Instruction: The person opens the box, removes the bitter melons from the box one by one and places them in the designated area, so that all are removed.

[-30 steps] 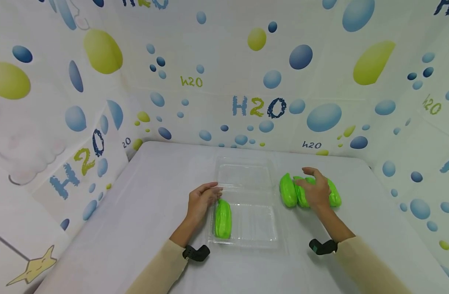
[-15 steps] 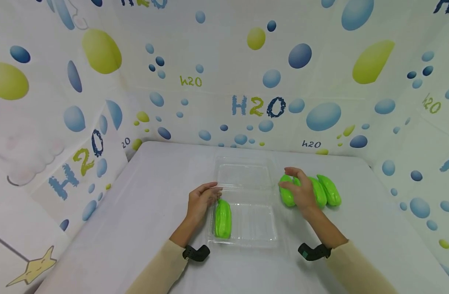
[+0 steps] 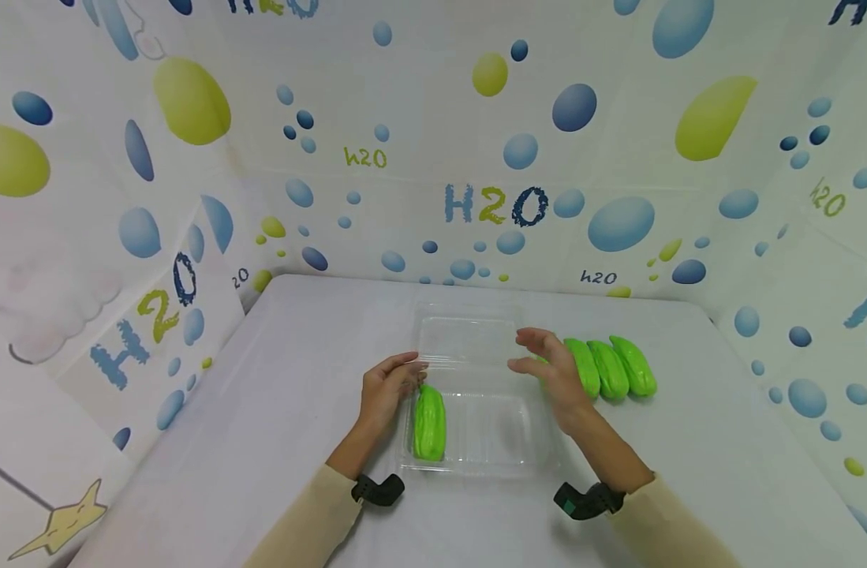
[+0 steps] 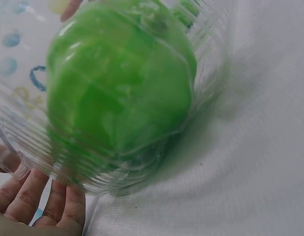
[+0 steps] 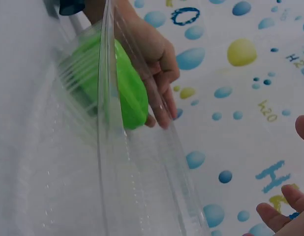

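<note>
A clear plastic clamshell container [image 3: 490, 465] lies with its lid [image 3: 469, 339] folded back. Inside its left end is a bright green, ribbed, elongated toy vegetable [image 3: 429, 424]; its exact kind is unclear. My left hand [image 3: 385, 394] holds the container's left edge near the fold, its fingers [image 4: 31, 199] against the clear wall in the left wrist view. My right hand [image 3: 557, 386], with thumb and fingers spread and nothing between them, hovers beside the container's right edge. It partly hides the leftmost of several similar green toy vegetables [image 3: 609, 369] lying in a row at the right.
A white cloth covers the table [image 3: 319, 339]. Behind and at the sides hangs a white sheet [image 3: 433, 102] printed with blue and green drops. Black wrist cameras [image 3: 378, 490] sit on both wrists.
My right hand has moved left from over the row of green toy vegetables toward the container, uncovering those at the right. The left hand has stayed at the container's edge.
</note>
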